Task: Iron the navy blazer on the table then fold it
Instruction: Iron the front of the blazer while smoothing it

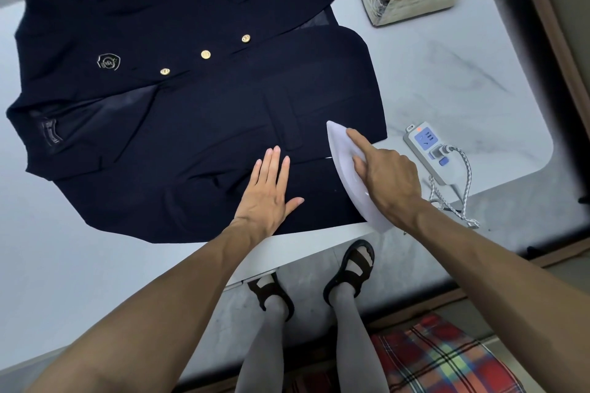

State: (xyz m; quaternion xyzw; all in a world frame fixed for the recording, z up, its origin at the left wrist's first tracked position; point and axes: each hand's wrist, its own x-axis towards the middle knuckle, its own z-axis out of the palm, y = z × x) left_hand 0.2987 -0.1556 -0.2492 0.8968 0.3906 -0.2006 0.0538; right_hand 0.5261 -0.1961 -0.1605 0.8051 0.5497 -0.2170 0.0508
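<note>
On the table (447,73) the navy blazer (191,99) lies spread front-up, unfolded. The iron (348,169) rests near its hem, gripped by the right hand (386,175). The left hand (269,188) lies flat, fingers straight, on the cloth beside it: ironing appears under way, folding not yet begun.

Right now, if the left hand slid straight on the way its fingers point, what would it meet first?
Probably the pocket flap of the navy blazer, just beyond the left hand; the white iron lies to its right.
</note>
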